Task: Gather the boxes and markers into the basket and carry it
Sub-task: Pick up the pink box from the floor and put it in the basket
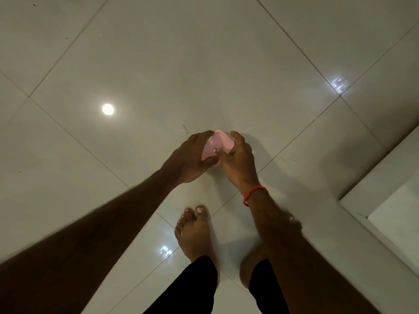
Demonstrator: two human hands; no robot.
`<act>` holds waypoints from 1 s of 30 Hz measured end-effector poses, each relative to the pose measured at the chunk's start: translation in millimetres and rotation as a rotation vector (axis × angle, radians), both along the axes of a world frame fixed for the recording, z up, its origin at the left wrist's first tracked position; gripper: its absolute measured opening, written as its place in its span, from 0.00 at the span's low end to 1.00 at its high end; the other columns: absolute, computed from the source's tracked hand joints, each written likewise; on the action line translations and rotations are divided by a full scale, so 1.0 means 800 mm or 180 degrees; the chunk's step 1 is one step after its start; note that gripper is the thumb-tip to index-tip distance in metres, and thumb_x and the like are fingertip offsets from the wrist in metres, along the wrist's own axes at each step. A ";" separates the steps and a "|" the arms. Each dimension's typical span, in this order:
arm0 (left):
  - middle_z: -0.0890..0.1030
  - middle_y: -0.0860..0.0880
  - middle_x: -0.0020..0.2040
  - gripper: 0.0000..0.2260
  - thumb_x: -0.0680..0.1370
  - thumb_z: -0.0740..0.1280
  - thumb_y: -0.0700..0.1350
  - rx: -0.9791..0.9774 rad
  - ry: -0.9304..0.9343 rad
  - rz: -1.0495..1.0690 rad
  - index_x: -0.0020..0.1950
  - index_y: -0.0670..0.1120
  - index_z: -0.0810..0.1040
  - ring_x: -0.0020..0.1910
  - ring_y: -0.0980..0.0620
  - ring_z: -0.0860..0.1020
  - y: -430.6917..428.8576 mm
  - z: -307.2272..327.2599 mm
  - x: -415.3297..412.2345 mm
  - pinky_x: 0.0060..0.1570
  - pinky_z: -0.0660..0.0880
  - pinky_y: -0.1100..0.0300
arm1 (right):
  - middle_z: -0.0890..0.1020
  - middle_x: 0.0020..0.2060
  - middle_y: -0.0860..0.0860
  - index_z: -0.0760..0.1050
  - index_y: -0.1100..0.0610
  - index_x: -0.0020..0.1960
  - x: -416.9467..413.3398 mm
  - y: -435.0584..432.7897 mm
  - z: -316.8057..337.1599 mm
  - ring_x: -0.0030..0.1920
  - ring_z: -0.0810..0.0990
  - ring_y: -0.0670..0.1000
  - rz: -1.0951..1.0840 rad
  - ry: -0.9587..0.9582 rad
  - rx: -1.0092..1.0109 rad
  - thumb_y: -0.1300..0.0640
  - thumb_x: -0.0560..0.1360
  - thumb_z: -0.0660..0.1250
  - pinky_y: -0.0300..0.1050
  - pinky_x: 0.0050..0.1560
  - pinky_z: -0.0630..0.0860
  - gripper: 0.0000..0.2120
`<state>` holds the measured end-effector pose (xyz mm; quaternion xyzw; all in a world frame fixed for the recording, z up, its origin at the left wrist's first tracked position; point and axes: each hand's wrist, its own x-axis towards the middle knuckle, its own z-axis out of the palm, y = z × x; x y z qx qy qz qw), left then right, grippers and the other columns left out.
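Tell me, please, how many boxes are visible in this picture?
1: a pink box, gripped between the left hand and the right hand, seen against the tiled floor. Other boxes may lie out of view.

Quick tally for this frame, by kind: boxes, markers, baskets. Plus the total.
Boxes: 1, a pink box gripped by the left hand and the right hand.
Markers: 0 in view.
Baskets: 0 in view.
Total: 1.
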<state>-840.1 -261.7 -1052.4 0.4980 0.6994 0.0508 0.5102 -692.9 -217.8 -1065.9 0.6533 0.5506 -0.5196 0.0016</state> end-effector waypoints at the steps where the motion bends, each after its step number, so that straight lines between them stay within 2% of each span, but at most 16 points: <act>1: 0.71 0.46 0.72 0.31 0.78 0.70 0.52 0.0050 -0.0021 0.0014 0.77 0.48 0.62 0.67 0.45 0.72 0.000 -0.003 0.003 0.60 0.75 0.50 | 0.72 0.69 0.58 0.63 0.55 0.76 -0.002 -0.001 -0.003 0.66 0.74 0.57 -0.0015 0.0016 0.0007 0.53 0.78 0.70 0.45 0.60 0.74 0.29; 4: 0.74 0.46 0.69 0.28 0.80 0.69 0.49 0.0103 -0.0076 0.0090 0.77 0.46 0.62 0.64 0.46 0.74 0.002 -0.005 0.014 0.54 0.70 0.60 | 0.75 0.65 0.57 0.66 0.55 0.74 -0.004 -0.003 -0.009 0.63 0.76 0.57 -0.0025 0.0065 -0.0005 0.55 0.79 0.68 0.42 0.56 0.75 0.26; 6: 0.74 0.45 0.70 0.27 0.81 0.67 0.48 0.0099 -0.0085 0.0143 0.77 0.45 0.61 0.65 0.46 0.74 0.002 -0.001 0.020 0.54 0.68 0.62 | 0.75 0.64 0.58 0.66 0.54 0.73 -0.003 -0.001 -0.009 0.61 0.77 0.58 -0.0064 0.0125 -0.0112 0.55 0.79 0.68 0.48 0.56 0.80 0.25; 8: 0.74 0.44 0.70 0.26 0.82 0.66 0.47 0.0057 -0.0134 0.0257 0.77 0.44 0.61 0.65 0.46 0.74 0.000 0.007 0.025 0.54 0.68 0.62 | 0.75 0.64 0.58 0.67 0.54 0.73 -0.002 0.001 -0.003 0.61 0.77 0.59 -0.0094 0.0157 -0.0218 0.56 0.78 0.69 0.56 0.55 0.82 0.24; 9: 0.75 0.45 0.70 0.25 0.82 0.66 0.46 0.0064 -0.0159 0.0303 0.77 0.44 0.62 0.64 0.47 0.75 -0.001 0.012 0.026 0.54 0.68 0.61 | 0.74 0.65 0.59 0.67 0.54 0.73 -0.002 0.001 0.002 0.61 0.77 0.60 -0.0067 0.0149 -0.0249 0.56 0.79 0.68 0.58 0.55 0.82 0.24; 12: 0.76 0.47 0.68 0.23 0.82 0.66 0.46 0.0062 -0.0196 0.0395 0.75 0.46 0.64 0.61 0.51 0.75 -0.005 0.033 0.029 0.55 0.73 0.58 | 0.74 0.64 0.59 0.67 0.55 0.73 -0.001 0.003 0.020 0.62 0.76 0.59 0.0042 0.0154 -0.0234 0.55 0.79 0.68 0.57 0.56 0.81 0.24; 15: 0.77 0.50 0.66 0.22 0.81 0.65 0.50 0.0053 -0.0210 0.0503 0.73 0.52 0.64 0.61 0.47 0.77 -0.008 0.062 0.029 0.60 0.78 0.46 | 0.75 0.64 0.57 0.67 0.54 0.73 0.003 0.003 0.052 0.62 0.76 0.57 0.0065 0.0185 -0.0203 0.53 0.79 0.67 0.56 0.57 0.81 0.24; 17: 0.77 0.49 0.67 0.25 0.79 0.65 0.55 0.0006 -0.0182 0.0567 0.74 0.53 0.62 0.61 0.46 0.78 -0.010 0.087 0.030 0.59 0.78 0.43 | 0.74 0.65 0.57 0.67 0.54 0.74 0.005 0.004 0.079 0.62 0.76 0.57 0.0033 0.0236 -0.0218 0.53 0.80 0.66 0.56 0.57 0.82 0.24; 19: 0.76 0.48 0.68 0.31 0.77 0.62 0.62 -0.0045 -0.0190 0.0708 0.76 0.53 0.60 0.62 0.45 0.78 -0.009 0.117 0.035 0.59 0.78 0.42 | 0.73 0.66 0.58 0.67 0.55 0.74 0.009 0.005 0.113 0.63 0.77 0.58 -0.0048 0.0322 -0.0229 0.53 0.80 0.66 0.56 0.55 0.82 0.24; 22: 0.76 0.49 0.69 0.33 0.76 0.62 0.65 0.0030 -0.0195 0.0842 0.77 0.53 0.61 0.62 0.46 0.78 -0.008 0.166 0.044 0.59 0.78 0.43 | 0.72 0.67 0.57 0.67 0.54 0.75 0.017 0.008 0.165 0.63 0.76 0.58 -0.0113 0.0385 -0.0179 0.54 0.81 0.65 0.56 0.56 0.82 0.23; 26: 0.75 0.52 0.70 0.33 0.74 0.66 0.62 0.0150 -0.0216 0.0868 0.77 0.56 0.62 0.61 0.49 0.78 -0.001 0.239 0.059 0.58 0.80 0.45 | 0.70 0.69 0.57 0.66 0.52 0.76 0.035 0.015 0.235 0.66 0.74 0.59 -0.0250 0.0456 -0.0259 0.60 0.79 0.65 0.58 0.55 0.82 0.26; 30: 0.74 0.58 0.66 0.32 0.73 0.70 0.59 0.0295 -0.0319 0.0828 0.75 0.59 0.62 0.61 0.52 0.77 0.005 0.313 0.073 0.58 0.80 0.47 | 0.70 0.70 0.56 0.66 0.51 0.76 0.055 0.026 0.307 0.66 0.75 0.58 -0.0366 0.0512 -0.0273 0.62 0.78 0.67 0.56 0.57 0.82 0.28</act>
